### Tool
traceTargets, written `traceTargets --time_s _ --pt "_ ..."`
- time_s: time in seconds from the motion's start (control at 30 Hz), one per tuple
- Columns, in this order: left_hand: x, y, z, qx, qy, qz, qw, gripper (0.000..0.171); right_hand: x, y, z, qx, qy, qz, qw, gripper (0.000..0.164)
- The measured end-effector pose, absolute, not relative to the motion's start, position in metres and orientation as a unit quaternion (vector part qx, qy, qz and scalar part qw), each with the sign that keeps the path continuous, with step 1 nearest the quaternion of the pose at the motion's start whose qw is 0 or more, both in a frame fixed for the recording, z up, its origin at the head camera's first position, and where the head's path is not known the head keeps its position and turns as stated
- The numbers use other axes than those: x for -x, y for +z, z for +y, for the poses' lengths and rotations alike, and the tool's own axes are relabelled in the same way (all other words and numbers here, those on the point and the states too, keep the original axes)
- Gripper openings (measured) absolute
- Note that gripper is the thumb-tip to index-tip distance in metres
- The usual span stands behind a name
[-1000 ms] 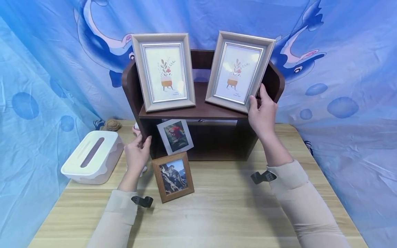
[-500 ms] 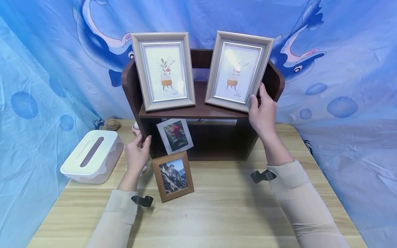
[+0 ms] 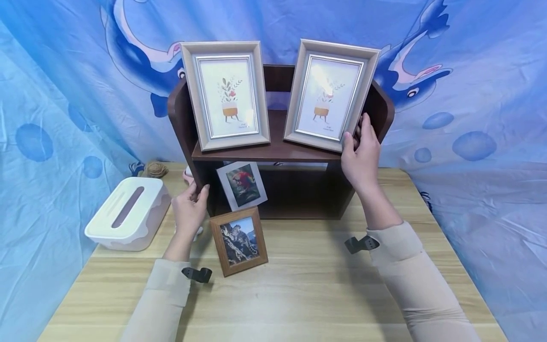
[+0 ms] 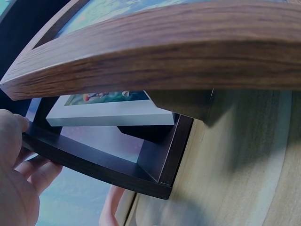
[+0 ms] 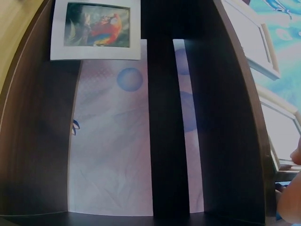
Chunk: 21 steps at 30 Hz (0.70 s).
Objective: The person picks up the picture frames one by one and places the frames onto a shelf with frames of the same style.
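Note:
My left hand [image 3: 188, 209] grips the left side panel of a dark brown shelf [image 3: 273, 154], and in the left wrist view its fingers [image 4: 42, 172] curl round the panel's edge. My right hand [image 3: 362, 159] pinches the lower right corner of a beige picture frame [image 3: 295, 95], which leans on the upper shelf with a potted-plant print. Part of those fingers is hidden behind the frame. A matching picture frame [image 3: 194, 95] stands to its left. Below, a white picture frame [image 3: 262, 194] with a parrot picture sits in the lower compartment, and a brown wooden picture frame [image 3: 218, 237] stands before it.
A white tissue box [image 3: 149, 187] stands on the wooden table [image 3: 307, 285] left of the shelf. Behind it lies a ball of twine [image 3: 154, 169]. A pinkish object [image 3: 187, 175] is partly hidden behind the shelf. A blue dolphin-print curtain [image 3: 474, 95] hangs behind and at both sides.
The right-hand fingers have spread slightly at the beige frame's corner, and that frame has shifted a little. The left hand keeps its hold on the shelf. The head view has tilted slightly.

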<state>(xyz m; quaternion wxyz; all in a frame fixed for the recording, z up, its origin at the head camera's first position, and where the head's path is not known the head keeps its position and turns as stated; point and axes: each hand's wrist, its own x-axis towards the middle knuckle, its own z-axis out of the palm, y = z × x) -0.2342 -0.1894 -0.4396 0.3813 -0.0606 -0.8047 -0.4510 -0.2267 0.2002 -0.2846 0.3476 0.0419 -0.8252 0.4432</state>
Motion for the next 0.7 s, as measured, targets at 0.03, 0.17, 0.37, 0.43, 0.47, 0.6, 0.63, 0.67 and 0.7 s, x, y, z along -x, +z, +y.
traceTargets --time_s 0.03,0.17,0.37,0.43,0.47,0.6,0.63,0.67,0.7 --pt "0.234 -0.440 -0.189 0.060 -0.452 -0.804 0.381 0.017 0.227 -0.286 0.200 -0.047 0.454 -0.820 0.347 0.060" --pt "0.235 -0.441 -0.189 0.059 -0.457 -0.802 0.380 0.018 0.227 -0.290 0.200 -0.076 0.481 -0.797 0.356 0.064" --pt "0.235 -0.440 -0.189 0.053 -0.454 -0.805 0.377 0.020 0.224 -0.293 0.199 -0.108 0.461 -0.779 0.410 0.062" --pt "0.235 -0.440 -0.189 0.052 -0.454 -0.806 0.376 0.020 0.222 -0.293 0.200 -0.115 0.451 -0.777 0.424 0.062" --pt "0.235 -0.440 -0.189 0.052 -0.454 -0.807 0.375 0.021 0.220 -0.294 0.200 -0.120 0.445 -0.776 0.431 0.061" --pt "0.235 -0.440 -0.189 0.051 -0.457 -0.805 0.373 0.022 0.212 -0.294 0.200 -0.144 0.425 -0.771 0.452 0.060" --pt "0.235 -0.440 -0.189 0.051 -0.459 -0.805 0.373 0.022 0.209 -0.294 0.199 -0.149 0.424 -0.767 0.458 0.060" --pt "0.235 -0.441 -0.189 0.052 -0.459 -0.805 0.374 0.022 0.208 -0.295 0.199 -0.154 0.424 -0.763 0.463 0.060" --pt "0.235 -0.441 -0.189 0.053 -0.459 -0.805 0.374 0.022 0.206 -0.295 0.198 -0.156 0.427 -0.758 0.467 0.059"
